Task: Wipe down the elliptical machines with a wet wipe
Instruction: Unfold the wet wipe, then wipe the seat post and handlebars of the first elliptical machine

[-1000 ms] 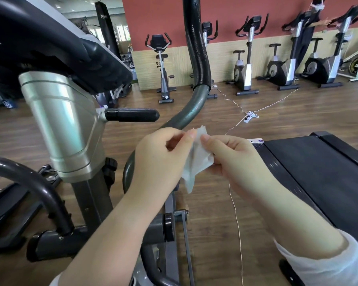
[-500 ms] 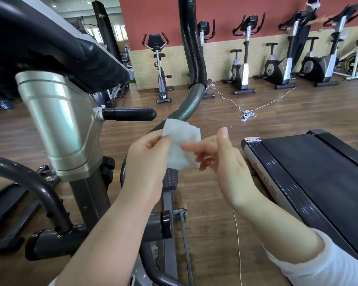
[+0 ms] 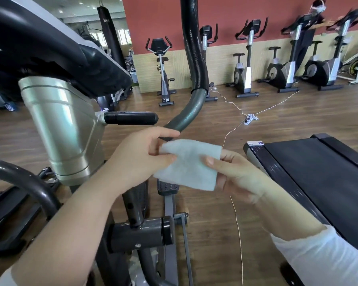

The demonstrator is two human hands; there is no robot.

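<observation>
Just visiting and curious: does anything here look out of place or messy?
Yes: a white power strip lies on the wooden floor, thin cords trailing loose across it; a likely trip hazard.

Punching bag (image 3: 110,27): hung far left and bore a small pale logo near its top; the mark seemed to begin with an X, and the rest was too small to read.
Tag (image 3: 255,143): a white tag with a blue patch sat on the far left corner of the treadmill (image 3: 318,172) on the right; its print was too small to read.
Blue sign (image 3: 9,107): stood low at the far left with white characters, too blurred to read.
</observation>
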